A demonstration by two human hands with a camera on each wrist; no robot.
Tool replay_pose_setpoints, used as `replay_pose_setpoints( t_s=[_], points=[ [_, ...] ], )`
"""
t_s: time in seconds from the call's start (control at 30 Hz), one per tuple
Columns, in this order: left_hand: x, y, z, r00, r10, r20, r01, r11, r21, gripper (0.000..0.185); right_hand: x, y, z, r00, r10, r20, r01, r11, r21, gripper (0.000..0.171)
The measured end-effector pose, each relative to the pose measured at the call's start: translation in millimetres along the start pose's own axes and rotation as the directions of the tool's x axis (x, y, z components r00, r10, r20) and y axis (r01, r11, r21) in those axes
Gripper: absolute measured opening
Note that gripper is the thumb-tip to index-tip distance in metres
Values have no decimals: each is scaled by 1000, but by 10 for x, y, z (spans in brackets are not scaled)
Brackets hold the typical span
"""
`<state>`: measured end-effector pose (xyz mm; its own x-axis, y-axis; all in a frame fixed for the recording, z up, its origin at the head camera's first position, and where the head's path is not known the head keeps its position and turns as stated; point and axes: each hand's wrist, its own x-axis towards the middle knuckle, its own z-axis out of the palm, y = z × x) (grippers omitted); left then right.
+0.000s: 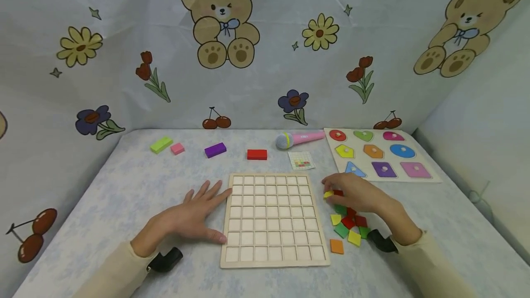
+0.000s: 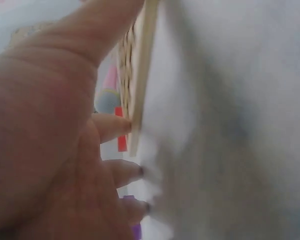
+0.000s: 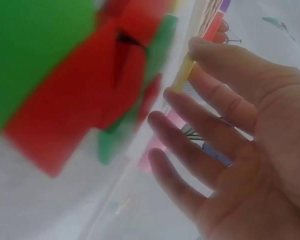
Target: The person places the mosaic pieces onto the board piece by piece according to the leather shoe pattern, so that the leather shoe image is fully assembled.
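A pale wooden grid board with bare square cells lies flat before me. My left hand rests at its left side, fingers spread, with thumb and index finger touching the frame edge. Right of the board, my right hand pinches a yellow square tile between thumb and fingers; the other fingers stay loosely extended. Below that hand lies a loose pile of red tiles, green tiles and yellow tiles. One orange tile lies at the near end. Part of the pile is hidden under the right hand.
Behind the board lie a small pattern card, a pink toy microphone, a red block, a purple block, a pink block and a green block. A shape puzzle board lies at the back right.
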<state>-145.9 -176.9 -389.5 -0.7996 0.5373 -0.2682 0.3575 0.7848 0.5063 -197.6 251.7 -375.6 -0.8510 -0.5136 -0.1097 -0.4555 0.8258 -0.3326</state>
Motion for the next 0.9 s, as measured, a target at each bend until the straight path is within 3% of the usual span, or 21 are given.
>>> replay_pose_setpoints(
  t_s=[0.17,0.33,0.53,0.73,0.9],
  points=[
    [5,50,-46,1000,-26,-17,26,1000,-1,121,45,-105,-54,1000,23,-1,-23,1000,-11,19],
    [96,91,-37,1000,-18,15,18,1000,6,127,75,-228,-95,1000,20,8,-20,1000,8,15],
    [173,127,-43,998,-45,42,45,999,7,131,224,-507,-32,997,-75,11,75,997,20,11],
    [160,120,-29,996,-64,54,63,998,16,131,433,-812,112,981,-193,23,193,981,4,10],
    [150,127,-40,997,-48,56,47,999,18,129,554,-1076,170,977,-204,54,206,978,-21,10]
  ],
)
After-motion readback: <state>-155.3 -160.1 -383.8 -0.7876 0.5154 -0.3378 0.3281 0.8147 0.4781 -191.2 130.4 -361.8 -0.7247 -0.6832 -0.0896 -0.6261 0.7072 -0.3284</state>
